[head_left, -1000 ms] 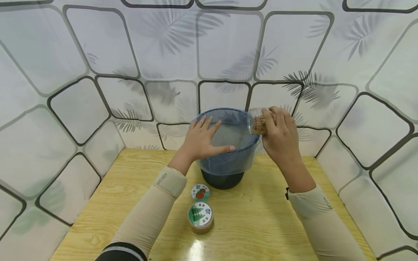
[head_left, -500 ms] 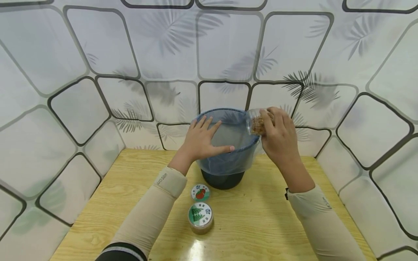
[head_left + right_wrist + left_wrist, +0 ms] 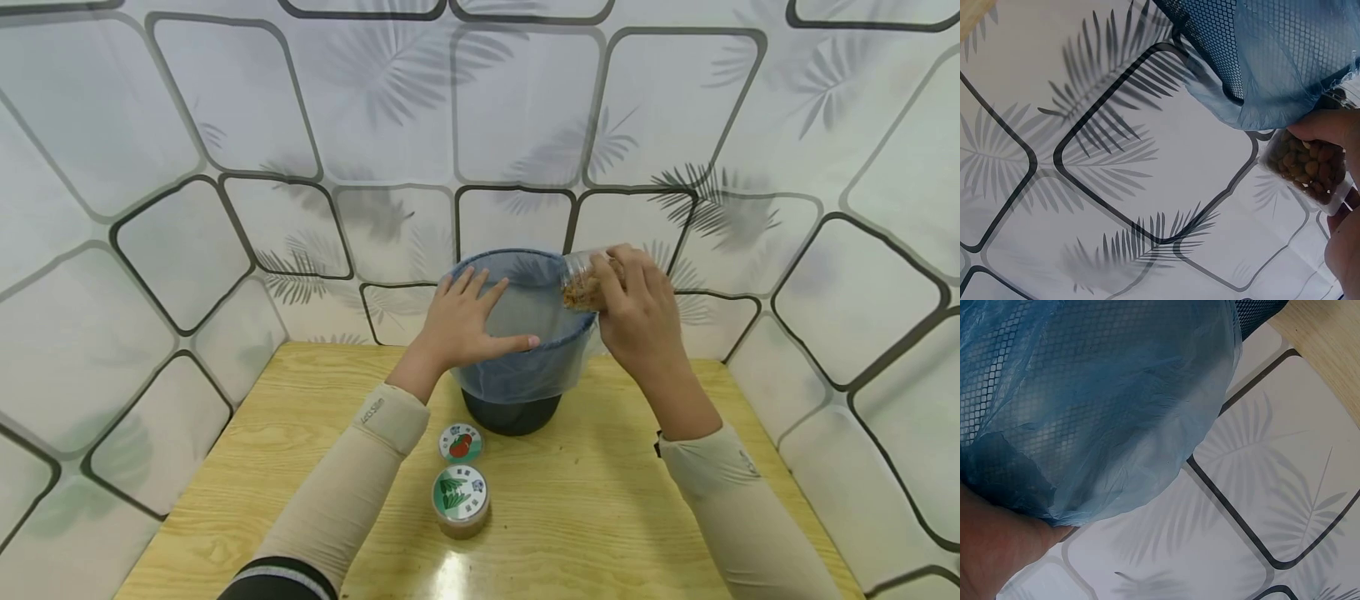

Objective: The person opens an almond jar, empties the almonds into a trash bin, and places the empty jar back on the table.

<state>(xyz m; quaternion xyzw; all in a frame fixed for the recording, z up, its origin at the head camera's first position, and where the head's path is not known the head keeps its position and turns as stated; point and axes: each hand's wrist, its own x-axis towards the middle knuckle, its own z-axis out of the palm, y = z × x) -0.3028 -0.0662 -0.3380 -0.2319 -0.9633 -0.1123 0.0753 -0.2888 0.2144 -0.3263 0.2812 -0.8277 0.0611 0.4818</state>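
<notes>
In the head view a mesh waste bin (image 3: 512, 417) stands on the table, lined with a thin blue plastic bag (image 3: 517, 379) folded over its rim. My left hand (image 3: 463, 325) rests on the bin's near-left rim, fingers straight and spread. At the right rim my right hand (image 3: 641, 308) grips a clear jar (image 3: 579, 283). The jar lies tilted, its mouth toward the bin's opening, with brown nut-like pieces inside. The right wrist view shows those pieces (image 3: 1310, 164) through the jar wall, close to the bag. The bin's bottom inside is hidden.
Nearer on the wooden table (image 3: 600, 517) stands a lidded jar (image 3: 461, 500) with a green vegetable picture on its lid. Right behind it is a round lid (image 3: 461, 443) with a tomato picture. Patterned wall covering (image 3: 405, 225) encloses the back and sides.
My right hand has shifted slightly left and tipped the jar further. The brown pieces have slid toward its mouth. My left hand has stayed in place.
</notes>
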